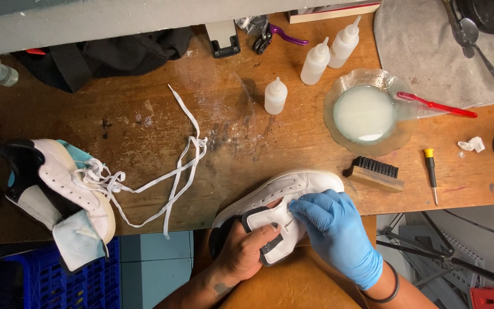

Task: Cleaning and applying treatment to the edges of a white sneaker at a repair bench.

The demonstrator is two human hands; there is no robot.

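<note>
The left hand (pixel 247 247), bare, is gripping a white shoe (pixel 281 197) at the near edge of the wooden table (pixel 144 109), its fingers curling around the black-edged tongue and heel part. The right hand (pixel 333 226), in a blue glove, is pressing down on the shoe's side, its fingers bent and pinching at the upper near the tongue; whether it is holding anything small is not clear. The shoe is lying on its side, toe pointing right, just beside a brush (pixel 375 173) with black bristles. Beyond the brush, a glass dish (pixel 398 134) of milky liquid is sitting with a red toothbrush (pixel 435 105) resting across its rim. Three squeeze bottles (pixel 275 96) are standing behind, and a small screwdriver (pixel 431 171) is lying to the right. Well apart on the left, a second shoe (pixel 58 194) is hanging over the table edge, with a loose white lace (pixel 184 154) trailing across the wood.
</note>
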